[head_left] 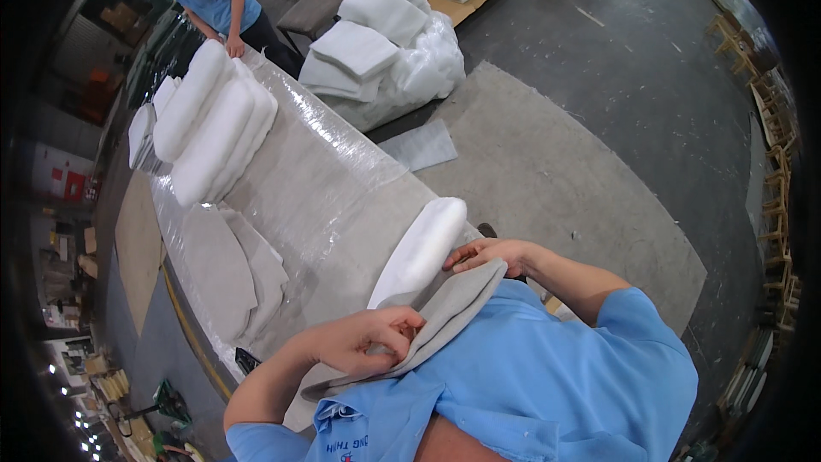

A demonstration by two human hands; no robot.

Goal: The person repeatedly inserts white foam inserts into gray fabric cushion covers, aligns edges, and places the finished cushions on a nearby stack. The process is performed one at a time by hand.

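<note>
A grey fabric cover (457, 304) is drawn up against the front of my blue shirt, folded into long layers. My left hand (372, 342) pinches its edge with curled fingers. My right hand (492, 255) grips the cover near its far right end, fingers bent toward the white padding; part of that grip is hidden by the fabric. Just beyond the cover, a thick white padding piece (428, 239) with a rounded end lies on the table and reaches down to the fabric.
On the plastic-covered table (316, 162) lie flat grey fabric pieces (227, 265) and a stack of white padding (218, 128). A co-worker in blue (227, 0) stands at its far end. A plastic bag of white pads (376, 60) and a chair (315, 13) stand beyond.
</note>
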